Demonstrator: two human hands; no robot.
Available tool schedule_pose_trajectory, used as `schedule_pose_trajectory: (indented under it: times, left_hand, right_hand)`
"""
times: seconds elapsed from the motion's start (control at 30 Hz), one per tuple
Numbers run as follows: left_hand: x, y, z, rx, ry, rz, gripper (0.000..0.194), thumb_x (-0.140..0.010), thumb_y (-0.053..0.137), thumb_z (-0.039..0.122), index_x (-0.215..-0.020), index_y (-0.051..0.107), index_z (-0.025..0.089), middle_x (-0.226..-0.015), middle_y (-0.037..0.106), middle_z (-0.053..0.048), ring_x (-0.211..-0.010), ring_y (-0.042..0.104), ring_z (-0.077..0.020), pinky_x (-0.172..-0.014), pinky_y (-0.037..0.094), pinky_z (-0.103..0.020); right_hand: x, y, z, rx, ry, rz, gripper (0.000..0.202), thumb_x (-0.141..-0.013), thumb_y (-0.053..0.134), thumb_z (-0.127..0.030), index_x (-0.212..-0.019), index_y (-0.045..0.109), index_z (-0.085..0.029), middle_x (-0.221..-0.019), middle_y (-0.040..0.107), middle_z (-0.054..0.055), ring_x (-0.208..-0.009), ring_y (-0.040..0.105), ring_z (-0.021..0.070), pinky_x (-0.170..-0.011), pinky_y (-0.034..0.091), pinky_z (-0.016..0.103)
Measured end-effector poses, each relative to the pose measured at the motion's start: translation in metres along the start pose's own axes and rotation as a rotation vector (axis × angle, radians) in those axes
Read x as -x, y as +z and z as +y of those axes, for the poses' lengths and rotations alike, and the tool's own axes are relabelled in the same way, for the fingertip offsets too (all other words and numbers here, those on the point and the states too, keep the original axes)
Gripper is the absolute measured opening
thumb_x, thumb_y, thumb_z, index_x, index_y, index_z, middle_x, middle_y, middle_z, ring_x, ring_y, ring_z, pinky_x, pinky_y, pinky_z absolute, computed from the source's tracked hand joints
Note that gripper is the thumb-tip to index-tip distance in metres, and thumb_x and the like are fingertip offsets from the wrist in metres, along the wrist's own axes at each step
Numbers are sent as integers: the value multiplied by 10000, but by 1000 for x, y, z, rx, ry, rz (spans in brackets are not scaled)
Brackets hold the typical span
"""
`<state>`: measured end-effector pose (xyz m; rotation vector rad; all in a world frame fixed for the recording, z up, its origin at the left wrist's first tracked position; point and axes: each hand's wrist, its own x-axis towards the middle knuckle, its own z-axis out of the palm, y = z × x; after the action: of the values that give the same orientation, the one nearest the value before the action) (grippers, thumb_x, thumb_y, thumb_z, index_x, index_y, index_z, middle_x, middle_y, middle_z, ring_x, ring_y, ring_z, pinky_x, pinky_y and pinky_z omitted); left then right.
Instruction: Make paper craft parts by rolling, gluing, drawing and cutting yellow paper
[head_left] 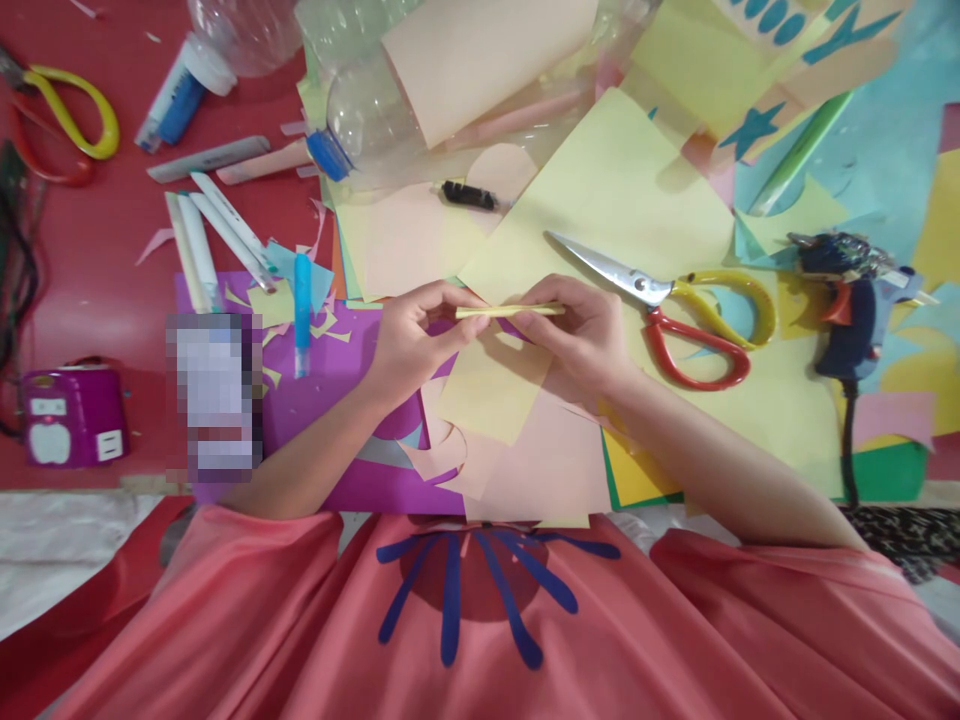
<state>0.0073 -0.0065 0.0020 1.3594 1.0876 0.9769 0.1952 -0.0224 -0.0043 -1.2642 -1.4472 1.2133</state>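
Between my two hands is a narrow folded strip of pale yellow paper [510, 311], seen nearly edge-on. My left hand [418, 335] pinches its left part between thumb and fingers. The right part is gripped the same way by my right hand [581, 325]. Below the strip lie a pale yellow paper piece [495, 390] and a peach paper sheet [551, 465]. Large scissors [660, 300] with one yellow and one red handle rest just right of my right hand, on a pale yellow sheet [795, 430].
A glue gun [855, 310] lies at the right, its cord running down. Clear plastic bottles [371, 120] lie at the back. Several markers [232, 225], a phone [217, 395] blurred by pixels, a purple box-shaped object [75, 415] and second scissors [71, 115] occupy the left.
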Motion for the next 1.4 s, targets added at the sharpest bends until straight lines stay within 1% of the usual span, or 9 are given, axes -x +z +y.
schedule_pose_trajectory:
  times: [0.3, 0.53, 0.6, 0.7, 0.8, 0.87, 1.07, 1.23, 1.4]
  left_hand:
    - [0, -1, -4, -103, 58, 13, 171, -751, 764, 348, -751, 709, 186, -704, 700, 8, -649, 655, -108, -624, 544, -245]
    - [-3, -4, -11, -125, 205, 51, 264, -715, 813, 365, -696, 610, 197, -671, 647, 29, -646, 636, -98, -626, 548, -241]
    - [-4, -5, -13, -104, 219, 36, 291, -709, 822, 370, -757, 587, 206, -709, 642, 31, -665, 643, -98, -633, 555, -238]
    - [-3, -5, -13, -86, 214, -18, 389, -708, 824, 377, -976, 581, 233, -842, 677, 12, -773, 689, -126, -708, 586, -265]
    - [0, -4, -11, -96, 193, -75, 509, -756, 784, 370, -1189, 540, 259, -926, 708, -8, -873, 725, -171, -767, 607, -301]
    - [3, -3, -9, -107, 176, -93, 521, -793, 751, 351, -1253, 520, 272, -968, 720, -18, -896, 737, -186, -764, 615, -304]
    - [3, -3, -12, -85, 191, -63, 563, -793, 754, 341, -1296, 503, 303, -1294, 646, -46, -975, 741, -210, -787, 622, -301]
    - [0, -5, -20, -10, 275, -69, 601, -822, 734, 334, -1351, 450, 329, -1054, 755, 20, -974, 737, -181, -955, 591, -372]
    - [-1, -5, -21, -3, 307, -47, 604, -810, 744, 323, -1344, 463, 334, -1221, 706, -16, -918, 745, -167, -962, 584, -375]
  right_hand:
    - [-1, -1, 0, -5, -20, -2, 127, -820, 681, -296, -768, 684, -180, -724, 651, 7, -642, 558, 103, -566, 388, 275]
    - [-1, -1, 0, -7, -49, -3, 126, -828, 671, -286, -765, 699, -181, -719, 653, 4, -659, 571, 105, -592, 407, 276]
    - [-1, -1, 0, -6, -54, -3, 121, -831, 670, -283, -771, 699, -181, -727, 661, 7, -664, 577, 106, -593, 413, 276]
    - [-1, -1, 0, -2, -83, -14, 102, -829, 677, -262, -772, 697, -180, -730, 664, 10, -666, 584, 106, -589, 418, 268]
    - [-1, -1, 1, 19, -127, -18, 92, -825, 687, -255, -769, 694, -182, -730, 668, 14, -671, 593, 108, -590, 429, 261]
    - [-1, -1, 2, 39, -149, -16, 110, -827, 692, -278, -766, 695, -187, -735, 674, 17, -681, 600, 114, -594, 437, 263]
    - [-2, 0, 4, -44, -107, -13, 180, -808, 731, -367, -786, 701, -190, -743, 678, 14, -689, 621, 117, -587, 465, 255]
    - [-3, -2, 1, -147, -81, -58, 229, -764, 769, -425, -832, 735, -209, -818, 713, 19, -776, 663, 127, -673, 534, 268]
    - [-2, -6, -4, -163, -107, -118, 150, -831, 720, -369, -879, 776, -238, -878, 745, 24, -812, 679, 125, -727, 547, 281]
